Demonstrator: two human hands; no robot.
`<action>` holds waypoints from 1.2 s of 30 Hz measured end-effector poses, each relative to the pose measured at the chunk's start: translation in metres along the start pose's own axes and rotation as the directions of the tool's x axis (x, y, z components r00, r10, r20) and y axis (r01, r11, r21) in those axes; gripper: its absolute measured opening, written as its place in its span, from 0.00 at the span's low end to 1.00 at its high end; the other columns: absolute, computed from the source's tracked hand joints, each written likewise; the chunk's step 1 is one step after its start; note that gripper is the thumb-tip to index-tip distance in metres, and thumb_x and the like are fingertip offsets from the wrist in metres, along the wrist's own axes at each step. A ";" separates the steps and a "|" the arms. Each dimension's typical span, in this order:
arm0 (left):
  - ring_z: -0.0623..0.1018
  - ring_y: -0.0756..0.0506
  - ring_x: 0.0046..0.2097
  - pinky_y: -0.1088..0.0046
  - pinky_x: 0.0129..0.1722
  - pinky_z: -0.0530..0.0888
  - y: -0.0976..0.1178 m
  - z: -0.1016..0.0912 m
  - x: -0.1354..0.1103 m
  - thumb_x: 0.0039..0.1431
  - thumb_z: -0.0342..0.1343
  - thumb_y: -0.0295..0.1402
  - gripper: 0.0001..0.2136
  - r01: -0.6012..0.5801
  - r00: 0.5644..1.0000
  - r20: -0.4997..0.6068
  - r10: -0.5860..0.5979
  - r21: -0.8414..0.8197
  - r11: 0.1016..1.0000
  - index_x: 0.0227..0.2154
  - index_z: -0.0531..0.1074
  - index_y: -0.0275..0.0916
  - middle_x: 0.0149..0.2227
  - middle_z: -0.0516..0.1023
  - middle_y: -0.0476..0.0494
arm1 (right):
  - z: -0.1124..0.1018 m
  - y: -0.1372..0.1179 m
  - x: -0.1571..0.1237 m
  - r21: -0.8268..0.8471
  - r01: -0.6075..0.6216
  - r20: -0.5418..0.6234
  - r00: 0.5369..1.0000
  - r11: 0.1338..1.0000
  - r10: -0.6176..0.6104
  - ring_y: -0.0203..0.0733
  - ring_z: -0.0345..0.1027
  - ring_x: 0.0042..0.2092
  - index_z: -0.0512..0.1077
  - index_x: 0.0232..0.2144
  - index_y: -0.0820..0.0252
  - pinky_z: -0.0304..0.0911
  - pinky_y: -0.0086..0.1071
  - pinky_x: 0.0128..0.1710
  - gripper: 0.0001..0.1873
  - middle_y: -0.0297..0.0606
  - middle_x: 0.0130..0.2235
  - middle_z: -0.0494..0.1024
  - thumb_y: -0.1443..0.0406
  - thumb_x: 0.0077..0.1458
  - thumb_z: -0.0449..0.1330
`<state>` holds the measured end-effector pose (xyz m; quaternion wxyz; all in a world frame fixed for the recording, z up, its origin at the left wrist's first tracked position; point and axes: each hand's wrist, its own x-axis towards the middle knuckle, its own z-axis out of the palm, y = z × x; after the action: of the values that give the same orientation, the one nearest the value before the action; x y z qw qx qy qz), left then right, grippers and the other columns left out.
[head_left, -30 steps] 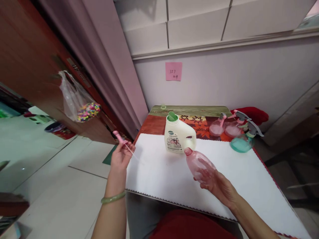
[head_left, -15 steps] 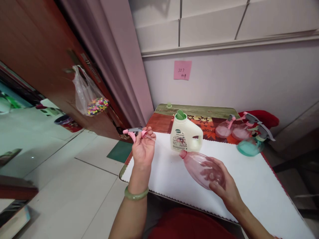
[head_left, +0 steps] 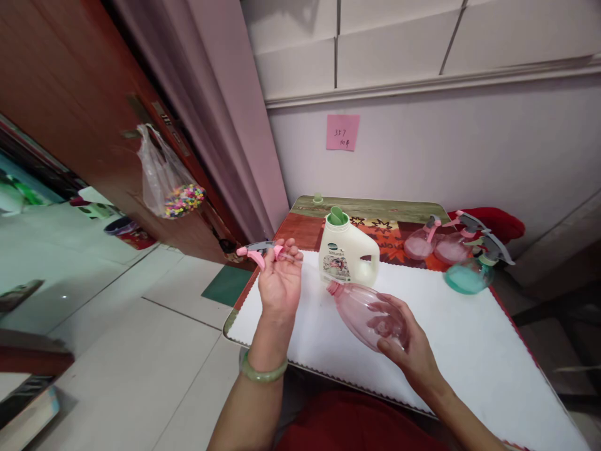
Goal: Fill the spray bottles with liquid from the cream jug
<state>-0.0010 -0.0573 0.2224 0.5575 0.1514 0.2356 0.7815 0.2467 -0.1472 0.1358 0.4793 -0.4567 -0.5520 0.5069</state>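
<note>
My left hand [head_left: 280, 283], wearing a green bangle, pinches a pink and grey spray nozzle [head_left: 258, 252] whose thin clear tube points right toward the bottle mouth. My right hand [head_left: 408, 347] grips the base of an open pink transparent bottle [head_left: 361, 308], tilted with its neck to the upper left above a white mat [head_left: 460, 341]. Just behind the bottle neck stands a white detergent jug [head_left: 347, 255] with a green spout.
Two pink spray bottles [head_left: 429, 243] and a teal spray bottle [head_left: 467, 272] stand at the table's far right. A small green cap [head_left: 318, 199] lies at the far edge. A plastic bag of coloured beads [head_left: 169, 188] hangs on the wooden door at left. Tiled floor lies left of the table.
My left hand brought the nozzle from off the table's left edge up and right toward the bottle, turning it horizontal. My right hand tilted the bottle's neck further left toward the nozzle.
</note>
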 end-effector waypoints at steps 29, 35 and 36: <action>0.81 0.42 0.48 0.61 0.57 0.72 -0.048 0.023 -0.059 0.63 0.62 0.39 0.12 0.254 0.967 -0.043 -0.252 0.057 0.966 0.45 0.78 0.38 0.50 0.82 0.40 | 0.018 -0.018 0.021 -0.716 0.489 -0.071 0.658 0.497 -0.750 0.58 0.74 0.52 0.58 0.66 0.57 0.76 0.51 0.48 0.48 0.51 0.54 0.74 0.54 0.48 0.73; 0.81 0.43 0.49 0.62 0.59 0.71 -0.059 0.025 -0.062 0.61 0.64 0.37 0.10 0.244 0.969 -0.054 -0.241 0.064 0.968 0.41 0.79 0.38 0.48 0.83 0.42 | 0.015 -0.016 0.028 -0.837 0.468 0.001 0.518 0.282 -0.855 0.57 0.74 0.52 0.59 0.66 0.56 0.77 0.48 0.46 0.50 0.52 0.54 0.74 0.56 0.46 0.76; 0.81 0.43 0.48 0.63 0.58 0.71 -0.061 0.024 -0.063 0.60 0.65 0.37 0.10 0.240 0.970 -0.048 -0.238 0.058 0.969 0.41 0.79 0.38 0.47 0.83 0.42 | 0.015 -0.015 0.029 -0.844 0.466 0.005 0.503 0.266 -0.864 0.57 0.74 0.52 0.59 0.66 0.56 0.77 0.48 0.46 0.50 0.52 0.54 0.74 0.57 0.45 0.76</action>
<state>0.0806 -0.0957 0.2121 0.6376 0.1234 0.2878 0.7038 0.2284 -0.1215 0.1520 0.5261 -0.4263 -0.7172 -0.1647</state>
